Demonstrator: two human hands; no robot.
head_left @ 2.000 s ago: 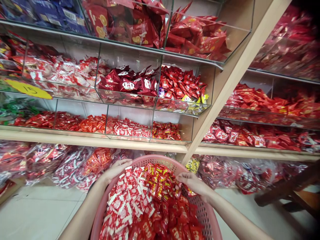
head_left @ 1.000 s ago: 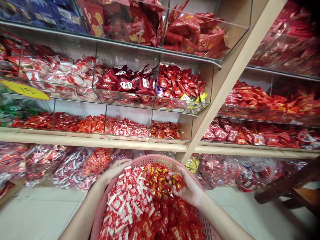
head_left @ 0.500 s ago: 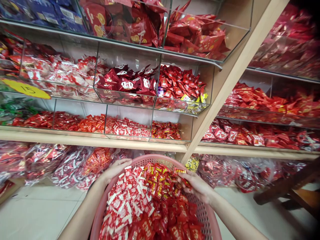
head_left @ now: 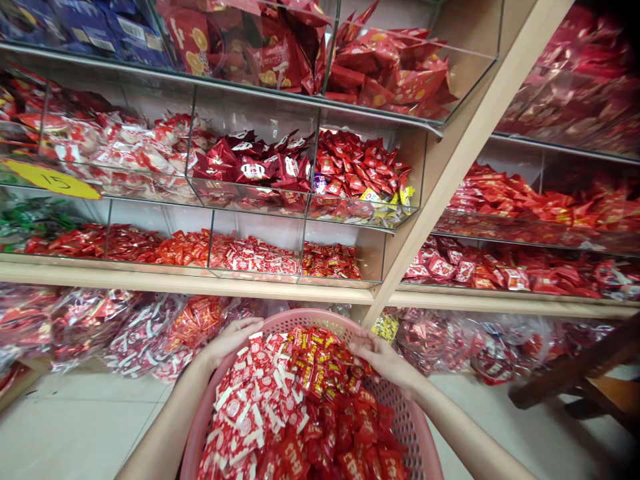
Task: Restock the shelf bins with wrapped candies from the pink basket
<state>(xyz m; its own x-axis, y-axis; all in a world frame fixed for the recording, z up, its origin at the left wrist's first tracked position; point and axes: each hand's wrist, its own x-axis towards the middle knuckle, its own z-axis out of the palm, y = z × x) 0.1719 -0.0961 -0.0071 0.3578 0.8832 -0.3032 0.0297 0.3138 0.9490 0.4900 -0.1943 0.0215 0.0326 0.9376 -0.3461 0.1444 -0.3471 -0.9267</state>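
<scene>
A pink perforated plastic basket is in front of me, filled with small wrapped candies. On its left side lie red-and-white candies; at the upper right are red-and-gold candies, and darker red packets lie nearest me. My left hand is closed around the basket's left rim, its fingers along the outer edge. My right hand reaches over the right rim, back upward, fingers curled over red-and-gold candies at the heap's edge. Its palm and most of what lies under it are hidden.
Clear-fronted shelf bins of wrapped sweets rise ahead, with a yellow price tag at left. A slanting wooden post divides the shelves. Bagged candies sit beneath them. Dark wooden furniture stands at right on the tiled floor.
My right hand has turned over, palm downward. The red candy packet that showed between its fingers is now covered. My left hand and the basket stay in place.
</scene>
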